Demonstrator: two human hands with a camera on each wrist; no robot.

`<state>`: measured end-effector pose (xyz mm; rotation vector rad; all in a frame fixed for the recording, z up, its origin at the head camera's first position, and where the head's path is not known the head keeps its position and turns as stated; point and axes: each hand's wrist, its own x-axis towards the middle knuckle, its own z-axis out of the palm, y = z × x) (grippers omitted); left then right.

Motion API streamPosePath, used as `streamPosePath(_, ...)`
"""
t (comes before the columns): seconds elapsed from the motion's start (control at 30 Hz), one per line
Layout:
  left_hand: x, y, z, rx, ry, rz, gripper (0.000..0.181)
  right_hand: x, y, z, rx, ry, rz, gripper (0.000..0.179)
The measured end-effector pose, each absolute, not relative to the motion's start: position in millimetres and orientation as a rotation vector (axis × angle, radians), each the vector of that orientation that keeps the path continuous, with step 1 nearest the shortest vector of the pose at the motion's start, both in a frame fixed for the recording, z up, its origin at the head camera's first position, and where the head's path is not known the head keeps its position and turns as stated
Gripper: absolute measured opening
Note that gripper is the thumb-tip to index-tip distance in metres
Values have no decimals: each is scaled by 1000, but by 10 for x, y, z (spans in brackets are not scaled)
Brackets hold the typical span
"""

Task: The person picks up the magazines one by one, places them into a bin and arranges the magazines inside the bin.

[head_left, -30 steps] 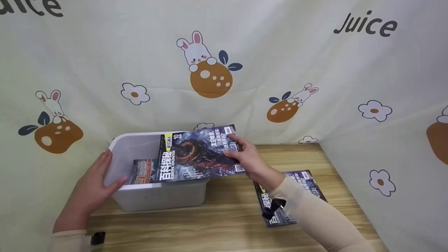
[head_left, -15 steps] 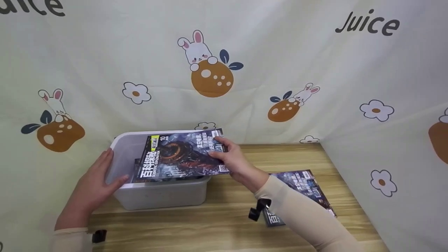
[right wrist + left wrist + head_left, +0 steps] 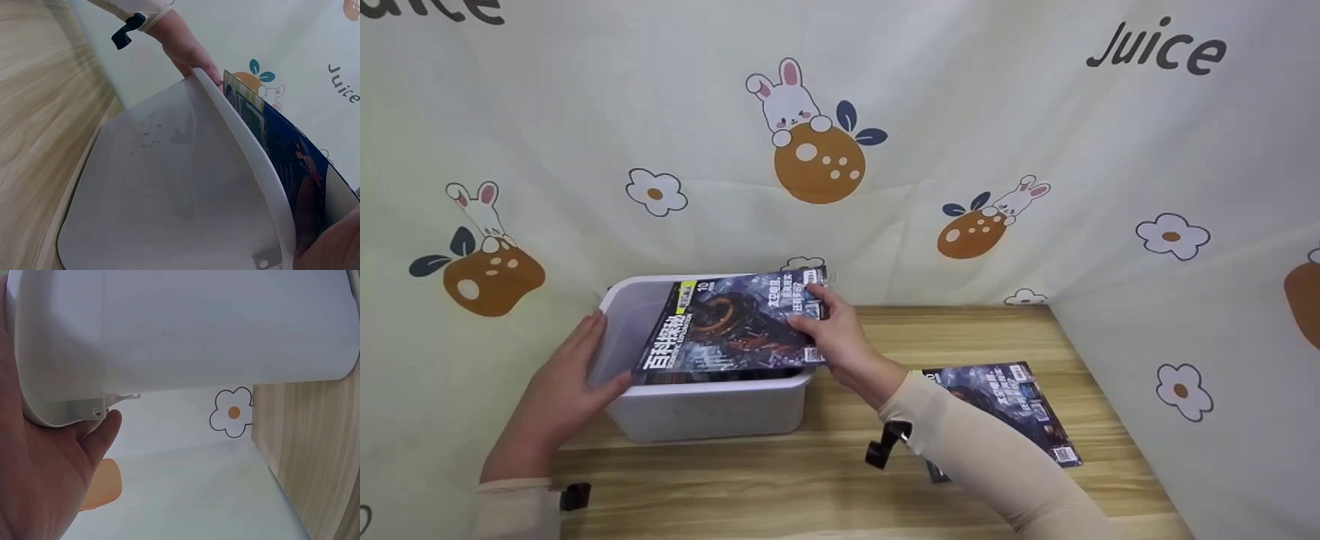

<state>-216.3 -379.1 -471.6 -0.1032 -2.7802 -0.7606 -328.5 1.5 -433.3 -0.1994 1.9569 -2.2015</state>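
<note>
A white plastic bin (image 3: 712, 411) stands on the table, its left rim gripped by my left hand (image 3: 556, 390). The left wrist view has that hand (image 3: 42, 467) against the bin's rim and wall. My right hand (image 3: 840, 334) pinches the right edge of a dark blue magazine (image 3: 735, 319) with a robotic-looking cover. The magazine lies across the bin's mouth, covering most of what is inside. From the right wrist view, the magazine (image 3: 270, 129) rises just behind the bin's rim, with my right hand (image 3: 332, 244) at its lower end.
Another magazine (image 3: 1020, 409) with a matching cover lies on the wood-grain table (image 3: 780, 487) to the right, partly under my right forearm. A printed cloth (image 3: 697, 120) hangs behind the table and along its sides.
My right hand has moved left with the magazine, farther over the bin. An orange-lettered cover seen inside the bin earlier is now hidden. The left hand stays on the rim.
</note>
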Motion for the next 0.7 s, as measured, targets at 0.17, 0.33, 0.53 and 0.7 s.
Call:
streamPosePath(0.17,-2166,-3788,-4700,-86,-2792,-772,110,-3294,-38,-4315,-216,2024,-2187,77)
streamPosePath(0.33,-2176,-3813,-4690,-97,-2788,-791,115,-3289,-82,-4283,-219,2041,-2192,77)
streamPosePath(0.53,-2187,-3828,-4705,-98,-2803,-804,120,-3267,-150,-4258,-244,2074,-2179,78)
streamPosePath(0.7,-2189,-3838,-4719,-93,-2808,-810,121,-3246,-231,-4245,-272,2101,-2156,78)
